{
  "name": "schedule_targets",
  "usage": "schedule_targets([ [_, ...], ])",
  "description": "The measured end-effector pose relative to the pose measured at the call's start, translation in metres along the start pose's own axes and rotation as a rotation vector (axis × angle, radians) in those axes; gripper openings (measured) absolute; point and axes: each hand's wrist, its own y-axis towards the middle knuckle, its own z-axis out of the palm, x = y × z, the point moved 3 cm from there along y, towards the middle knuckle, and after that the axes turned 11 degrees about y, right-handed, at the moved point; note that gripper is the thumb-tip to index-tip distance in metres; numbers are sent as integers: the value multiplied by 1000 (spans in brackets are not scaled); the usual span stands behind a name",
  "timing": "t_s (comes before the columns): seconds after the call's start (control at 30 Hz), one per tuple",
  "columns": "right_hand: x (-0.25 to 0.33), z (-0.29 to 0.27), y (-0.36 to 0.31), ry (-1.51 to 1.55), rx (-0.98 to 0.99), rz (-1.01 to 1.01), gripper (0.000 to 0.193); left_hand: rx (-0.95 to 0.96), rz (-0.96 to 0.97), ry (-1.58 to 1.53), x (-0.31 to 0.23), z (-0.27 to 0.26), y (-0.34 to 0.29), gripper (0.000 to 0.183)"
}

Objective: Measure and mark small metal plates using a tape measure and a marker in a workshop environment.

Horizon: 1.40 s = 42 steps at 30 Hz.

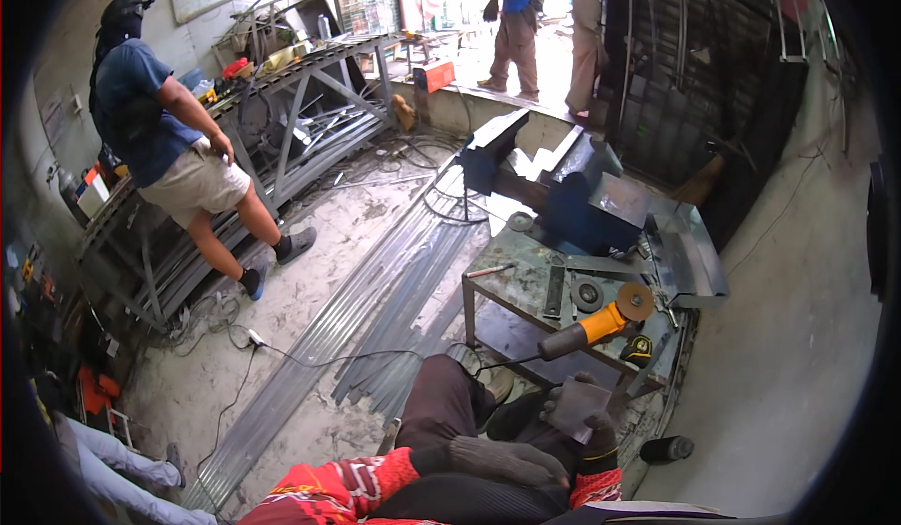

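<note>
My right hand [602, 439], in a dark glove, is closed around a small square grey metal plate [578, 410] and holds it tilted above my knees. My left hand [511, 457], also gloved, lies stretched across my lap, its fingers extended and nothing visible in them. Just beyond the plate is a metal work table [511, 253]. On its near edge rests a yellow and black angle grinder [591, 328] with a brown disc. Beside the grinder sits a black and yellow tape measure [637, 350]. A loose grinding disc [587, 292] and a marker-like stick [490, 270] also lie on the table.
Long metal profiles [310, 365] cover the floor at left, crossed by a power cable [338, 360]. A black cylinder [666, 449] lies at right. One person [155, 103] stands by a cluttered metal rack [310, 103]; other people stand at the doorway, and another's legs [127, 469] show lower left.
</note>
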Motion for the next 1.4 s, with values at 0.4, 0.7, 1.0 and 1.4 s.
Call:
schedule_targets([
  [0.4,-13,-36,-3,-123,-213,8,76,-728,-344,588,40,-94,-43,43],
  [0.7,5,-38,-21,5,-303,-97,67,-1426,-323,576,125,-173,-108,38],
  [1.0,3,-41,-11,-148,-251,-15,76,-1333,-387,725,129,-173,-106,40],
  [1.4,6,-46,-13,-219,-388,90,101,-1464,-178,380,124,-179,-76,42],
])
